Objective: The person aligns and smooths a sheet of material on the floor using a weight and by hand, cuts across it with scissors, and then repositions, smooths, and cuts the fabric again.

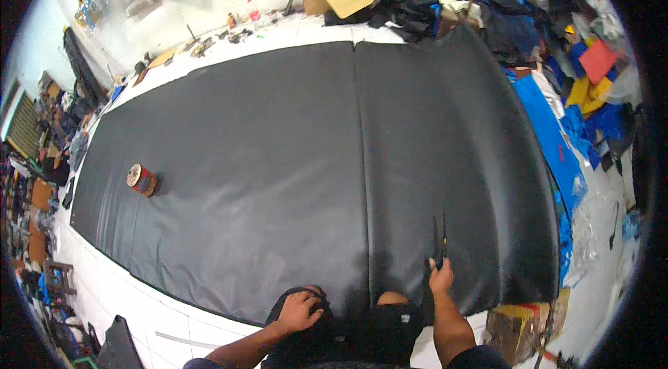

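A large black sheet [264, 160], smooth like leatherette, covers most of the floor in front of me. A seam or edge [361, 146] runs across it from far to near. My right hand [441, 277] is closed around the handles of a pair of dark scissors [444, 238]. Their slim blades point away from me over the right part of the sheet; whether they touch it I cannot tell. My left hand [300, 310] rests on my left knee, fingers out and holding nothing. Both knees are at the sheet's near edge.
A round tin [142, 180] stands on the sheet's left part. Cardboard [344, 0] and dark cloth lie along the back wall. Blue sheeting [550, 136] and piled coloured scraps line the right side. A taped box [518, 327] sits near right, a small stool [60, 277] at left.
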Action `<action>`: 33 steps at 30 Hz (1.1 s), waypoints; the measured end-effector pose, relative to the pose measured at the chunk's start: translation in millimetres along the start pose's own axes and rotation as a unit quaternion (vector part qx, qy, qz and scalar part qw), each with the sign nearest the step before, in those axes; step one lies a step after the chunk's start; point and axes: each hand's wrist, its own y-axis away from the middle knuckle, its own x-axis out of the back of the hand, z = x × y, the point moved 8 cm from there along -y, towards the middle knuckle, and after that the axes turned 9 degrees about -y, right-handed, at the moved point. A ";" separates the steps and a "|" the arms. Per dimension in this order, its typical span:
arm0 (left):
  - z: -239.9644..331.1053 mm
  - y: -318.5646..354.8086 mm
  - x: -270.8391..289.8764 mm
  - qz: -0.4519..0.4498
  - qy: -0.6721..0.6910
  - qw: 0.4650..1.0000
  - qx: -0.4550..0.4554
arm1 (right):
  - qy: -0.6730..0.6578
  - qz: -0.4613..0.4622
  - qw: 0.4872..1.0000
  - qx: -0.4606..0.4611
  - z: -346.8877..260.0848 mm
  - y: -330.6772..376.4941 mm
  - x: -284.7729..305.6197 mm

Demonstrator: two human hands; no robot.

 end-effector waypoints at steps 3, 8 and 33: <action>14.5 48.2 3.0 0.037 -0.076 0.994 0.071 | 0.067 -0.002 0.996 -0.061 84.8 107.2 65.5; -3.8 66.4 -9.0 0.094 -0.022 0.981 0.167 | 0.023 -0.007 0.991 -0.129 165.0 305.0 119.9; 48.8 97.4 32.8 0.121 -0.034 0.984 0.126 | 0.010 -0.102 0.994 0.042 202.0 225.6 5.6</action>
